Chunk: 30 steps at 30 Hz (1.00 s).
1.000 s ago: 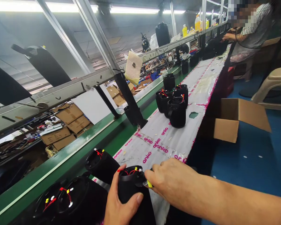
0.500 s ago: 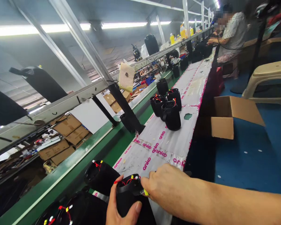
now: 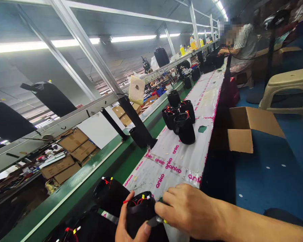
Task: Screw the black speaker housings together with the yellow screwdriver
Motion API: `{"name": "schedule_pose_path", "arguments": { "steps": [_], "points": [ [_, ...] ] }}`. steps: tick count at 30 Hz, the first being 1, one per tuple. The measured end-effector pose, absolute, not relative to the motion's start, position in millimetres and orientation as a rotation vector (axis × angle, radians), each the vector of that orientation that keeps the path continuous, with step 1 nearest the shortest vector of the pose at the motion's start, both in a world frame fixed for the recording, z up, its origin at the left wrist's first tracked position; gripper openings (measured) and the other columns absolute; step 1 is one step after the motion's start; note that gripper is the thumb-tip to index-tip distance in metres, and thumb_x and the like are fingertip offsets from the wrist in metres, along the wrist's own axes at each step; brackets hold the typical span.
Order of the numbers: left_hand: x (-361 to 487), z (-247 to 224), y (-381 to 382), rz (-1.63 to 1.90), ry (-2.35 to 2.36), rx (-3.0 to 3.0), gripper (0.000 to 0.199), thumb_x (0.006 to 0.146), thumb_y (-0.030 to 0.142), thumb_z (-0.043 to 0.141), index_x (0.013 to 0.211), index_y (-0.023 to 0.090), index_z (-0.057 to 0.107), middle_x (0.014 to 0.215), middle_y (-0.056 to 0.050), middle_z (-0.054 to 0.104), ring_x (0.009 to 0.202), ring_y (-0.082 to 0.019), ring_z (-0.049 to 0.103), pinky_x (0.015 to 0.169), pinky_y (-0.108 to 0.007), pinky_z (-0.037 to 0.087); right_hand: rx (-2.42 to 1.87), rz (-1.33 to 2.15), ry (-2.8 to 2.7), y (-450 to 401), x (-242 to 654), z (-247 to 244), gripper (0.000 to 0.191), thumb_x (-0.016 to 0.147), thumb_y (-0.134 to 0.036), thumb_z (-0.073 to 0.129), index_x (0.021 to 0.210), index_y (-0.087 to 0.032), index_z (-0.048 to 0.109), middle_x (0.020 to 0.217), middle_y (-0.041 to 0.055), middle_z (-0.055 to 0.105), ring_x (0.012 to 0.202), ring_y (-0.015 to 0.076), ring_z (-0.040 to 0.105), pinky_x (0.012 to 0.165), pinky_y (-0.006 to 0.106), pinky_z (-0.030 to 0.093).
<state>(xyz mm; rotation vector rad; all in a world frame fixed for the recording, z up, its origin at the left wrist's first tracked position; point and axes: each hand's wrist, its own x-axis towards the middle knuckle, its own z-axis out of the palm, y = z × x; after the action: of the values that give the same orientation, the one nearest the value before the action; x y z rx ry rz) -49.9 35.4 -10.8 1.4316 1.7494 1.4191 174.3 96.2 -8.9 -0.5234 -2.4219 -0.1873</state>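
A black cylinder (image 3: 114, 198) is at left; the left hand (image 3: 123, 232) clasps a wired black housing (image 3: 138, 216) between thumb and fingers, by the printed white sheet (image 3: 184, 158); beside it, a blade (image 3: 153, 221) is pinched in the right hand's (image 3: 185, 208) curled fingers.

One head-worn camera looks forward and down from above the grip, with the left hand (image 3: 123, 232) and right hand (image 3: 185, 210) close to it at the lower edge. It faces along the white-covered bench (image 3: 189, 156), which runs off beyond the grip toward a far-off co-worker (image 3: 245, 45). A metal post (image 3: 86, 50) stands beyond and left of the grip, slanting across the wide view.
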Motion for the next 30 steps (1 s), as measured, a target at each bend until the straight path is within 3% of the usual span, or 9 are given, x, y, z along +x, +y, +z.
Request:
{"name": "schedule_pose_path", "arguments": {
  "steps": [6,11,17,22,30],
  "points": [
    [-48.3,-14.5,32.0,1.439,1.722,1.220,0.094,0.058,0.068,0.081,0.134,0.019,0.054,0.123,-0.012,0.072,0.120,-0.039,0.064,0.109,-0.047,0.043,-0.779,0.087,-2.314,91.9,164.3,-9.7,0.002,0.099,-0.022,0.052,0.101,-0.022,0.053,0.080,-0.0010,0.065,0.064,0.0189,0.064,0.053,0.034,0.034],
    [-45.4,-15.9,27.9,1.471,1.833,1.165,0.098,0.061,0.072,0.077,0.139,0.020,0.050,0.128,-0.011,0.069,0.124,-0.038,0.060,0.115,-0.047,0.036,-0.788,0.118,-2.345,75.3,150.5,-15.7,0.015,0.088,-0.016,0.053,0.101,-0.021,0.049,0.078,-0.0006,0.066,0.059,0.0200,0.065,0.046,0.035,0.030],
    [-42.0,-15.1,24.0,1.557,1.865,1.238,0.087,0.064,0.072,0.076,0.133,0.021,0.057,0.125,-0.008,0.070,0.124,-0.035,0.060,0.111,-0.040,0.040,-0.778,-0.103,-2.340,70.7,133.9,-21.2,0.014,0.087,-0.017,0.052,0.095,-0.023,0.042,0.069,-0.0022,0.062,0.047,0.0199,0.060,0.040,0.036,0.020],
    [-43.1,-17.9,22.1,1.564,1.896,1.251,0.086,0.066,0.069,0.075,0.134,0.021,0.054,0.127,-0.009,0.068,0.124,-0.034,0.058,0.114,-0.043,0.035,-0.793,-0.133,-2.357,69.4,132.2,-17.8,0.018,0.086,-0.016,0.053,0.096,-0.024,0.040,0.069,-0.0025,0.062,0.048,0.0196,0.061,0.040,0.036,0.020],
    [-36.9,-13.9,18.6,1.601,1.984,1.266,0.075,0.070,0.054,0.074,0.134,0.022,0.055,0.129,-0.008,0.067,0.124,-0.033,0.060,0.109,-0.042,0.042,-0.748,-0.127,-2.371,67.4,136.7,-10.5,0.020,0.085,-0.013,0.051,0.096,-0.024,0.039,0.071,-0.0025,0.062,0.049,0.0190,0.061,0.041,0.035,0.023]
  ]
}}
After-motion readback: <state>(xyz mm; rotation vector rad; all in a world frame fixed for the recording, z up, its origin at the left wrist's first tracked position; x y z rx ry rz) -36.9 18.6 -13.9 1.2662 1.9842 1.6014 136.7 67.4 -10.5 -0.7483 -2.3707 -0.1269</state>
